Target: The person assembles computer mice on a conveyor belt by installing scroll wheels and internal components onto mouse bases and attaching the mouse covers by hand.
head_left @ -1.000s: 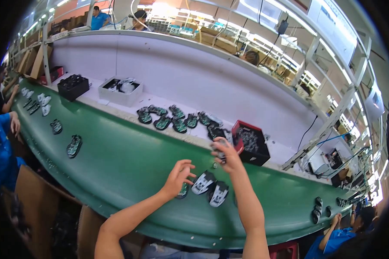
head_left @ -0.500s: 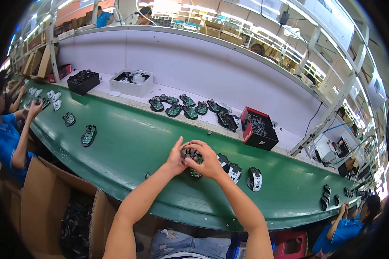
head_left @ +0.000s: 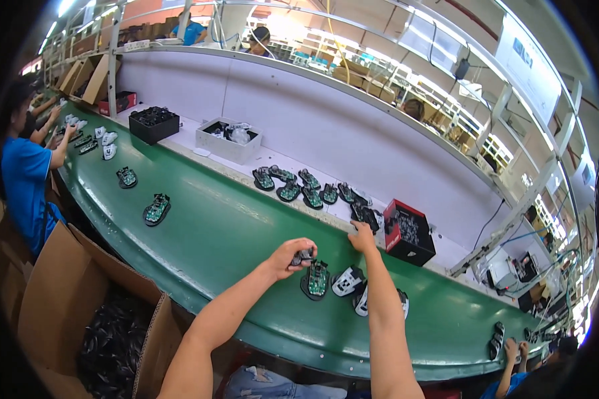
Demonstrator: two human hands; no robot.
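My left hand [head_left: 293, 258] is closed around a small dark part [head_left: 303, 257] whose kind I cannot make out. Just below and right of it, a black mouse base with a green circuit board [head_left: 317, 280] lies on the green belt. My right hand [head_left: 363, 237] stretches to the shelf edge, fingers extended beside some black mouse parts [head_left: 364, 215]; whether it touches them is unclear. White-and-black mouse shells [head_left: 347, 282] rest by my right forearm, which hides some of them. Several more mouse bases with boards [head_left: 288, 191] sit along the shelf.
A red-and-black box of small parts [head_left: 409, 229] stands right of my right hand. Farther left on the shelf are a white bin [head_left: 227, 149] and a black bin [head_left: 154, 126]. A cardboard carton [head_left: 60, 292] holds dark pieces at lower left. Co-workers sit at both ends.
My hands were together over the mouse base; they have parted. The right has reached forward to the shelf, while the left stays near the base with a small part. The view has shifted.
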